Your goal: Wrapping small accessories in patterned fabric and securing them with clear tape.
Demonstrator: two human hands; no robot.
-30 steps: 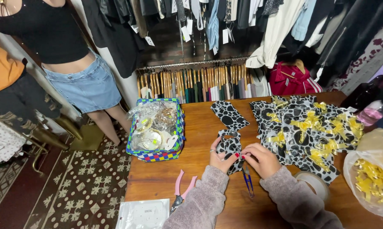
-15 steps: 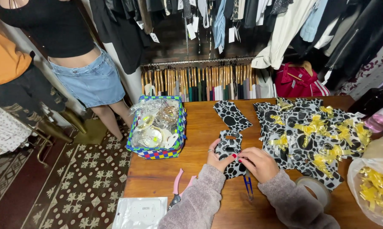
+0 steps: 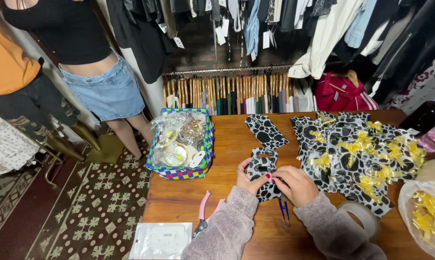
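Now I see both hands at the front middle of the wooden table [image 3: 227, 144], working on one small gift bag [image 3: 261, 174] with a black and white animal pattern. My left hand [image 3: 247, 181] grips the bag's left edge with thumb and fingers closed on it. My right hand [image 3: 294, 183] lies on the bag's right side, its fingers curled and pinching the edge near the middle. The bag lies flat on the table, between the two hands.

Just behind it lies a second flat bag [image 3: 265, 130] of the same pattern. To the right is a big pile of finished bags with yellow bows [image 3: 357, 159]. A checkered basket [image 3: 181, 171] with clear packets stands to the left. Near my sleeves I see pink pliers [image 3: 205, 212], small blue scissors [image 3: 285, 212] and a tape roll [image 3: 359, 216]. A plastic bag of yellow bows [image 3: 429, 216] sits at the far right edge.
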